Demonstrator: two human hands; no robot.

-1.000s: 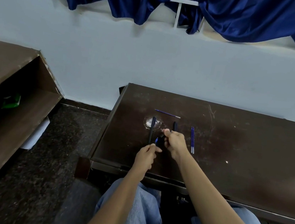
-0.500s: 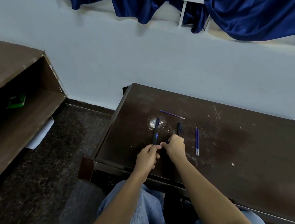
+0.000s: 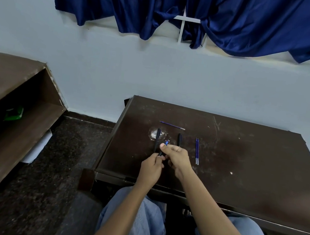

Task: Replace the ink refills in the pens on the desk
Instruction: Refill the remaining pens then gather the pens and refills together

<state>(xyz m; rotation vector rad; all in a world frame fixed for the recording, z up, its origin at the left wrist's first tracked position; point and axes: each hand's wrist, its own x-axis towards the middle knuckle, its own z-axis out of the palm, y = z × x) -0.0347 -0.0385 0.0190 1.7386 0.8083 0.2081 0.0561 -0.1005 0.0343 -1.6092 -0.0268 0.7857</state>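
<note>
Hands meet over desk (image 3: 241,167) front edge. L hand (image 3: 150,168) pinches black pen barrel (image 3: 160,153); R hand (image 3: 177,156) grips its blue refill tip (image 3: 166,143) w/ thumb & fingers. Two black pens (image 3: 157,137) lie just beyond, two spare refills (image 3: 197,150) to the right, one more refill (image 3: 171,125) farther back.

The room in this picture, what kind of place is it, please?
Probably a plain classroom or study room: a worn dark wooden desk against a bare pale wall, a blue curtain above, and a second wooden bench alongside.

Head view — forward and down over desk (image 3: 241,167).
</note>
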